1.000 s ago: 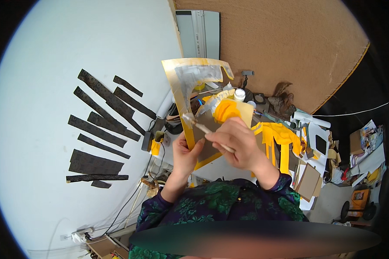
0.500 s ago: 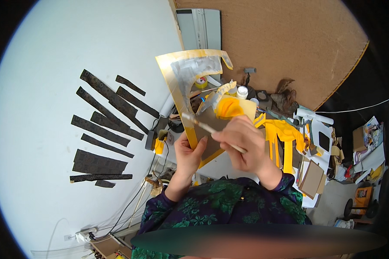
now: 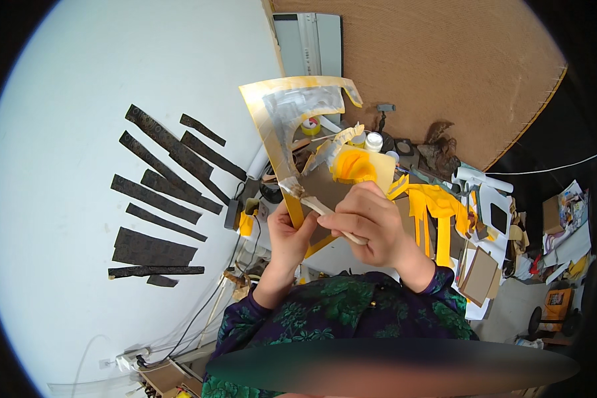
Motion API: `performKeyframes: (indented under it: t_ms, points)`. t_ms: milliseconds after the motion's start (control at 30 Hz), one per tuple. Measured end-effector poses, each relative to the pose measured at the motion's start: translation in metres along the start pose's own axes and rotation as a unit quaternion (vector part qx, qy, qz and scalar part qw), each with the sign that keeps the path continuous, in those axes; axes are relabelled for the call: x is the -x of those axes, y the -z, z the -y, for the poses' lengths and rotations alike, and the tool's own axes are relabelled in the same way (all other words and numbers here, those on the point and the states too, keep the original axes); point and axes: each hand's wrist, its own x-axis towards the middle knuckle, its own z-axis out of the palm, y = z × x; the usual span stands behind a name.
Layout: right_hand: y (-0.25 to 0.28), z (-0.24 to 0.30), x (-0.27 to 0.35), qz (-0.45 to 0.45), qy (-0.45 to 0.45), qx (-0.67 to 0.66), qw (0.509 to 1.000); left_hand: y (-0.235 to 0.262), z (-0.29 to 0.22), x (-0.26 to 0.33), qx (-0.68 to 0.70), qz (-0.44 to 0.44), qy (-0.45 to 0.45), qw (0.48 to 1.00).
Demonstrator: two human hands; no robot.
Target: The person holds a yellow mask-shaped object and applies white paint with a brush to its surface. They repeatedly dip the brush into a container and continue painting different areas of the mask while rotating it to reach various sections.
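My left hand (image 3: 286, 240) grips the lower yellow end of a large curved cut-out panel (image 3: 262, 123), thumb in front. The panel stands tilted up over the table, with a pale yellow border and a grey, wet-looking middle. Closed around a pale-handled brush (image 3: 322, 211), my right hand (image 3: 371, 222) holds it just right of the left hand. The brush's bristles meet the panel's narrow lower part, just above the left thumb. A ragged grey-and-yellow strip (image 3: 335, 147) hangs beside the panel. Behind my right hand lies a pale, square-edged piece with a bright orange-yellow patch (image 3: 358, 166).
Yellow cut strips (image 3: 441, 205) drape over the table to the right, near brown board pieces (image 3: 479, 275). White jars (image 3: 373, 141) and a tape roll (image 3: 310, 126) stand at the back. Dark strips (image 3: 154, 192) hang on the white wall; a brown board (image 3: 438, 73) rises behind.
The brush has come down a little, its bristles now on the panel's lower part, and its handle lies at a slightly different slant. My left hand keeps its grip on the panel.
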Motion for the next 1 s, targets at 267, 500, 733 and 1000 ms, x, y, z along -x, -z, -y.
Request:
performKeyframes:
  t_ms: [267,500,733,1000]
  points:
    - [-0.001,0.004,0.007,0.009,-0.004,-0.006,1.000,0.004,-0.005,0.000,0.025,0.009,0.025,0.999]
    - [0.007,0.006,0.007,-0.027,-0.009,0.005,1.000,0.011,-0.003,0.000,0.060,0.022,0.046,0.997]
    - [0.004,0.003,0.009,-0.012,0.012,-0.003,1.000,-0.005,-0.017,0.000,0.071,0.003,0.056,0.996]
    - [0.006,-0.013,0.020,-0.256,-0.183,-0.167,0.934,-0.004,-0.013,-0.010,-0.111,0.041,-0.070,0.991]
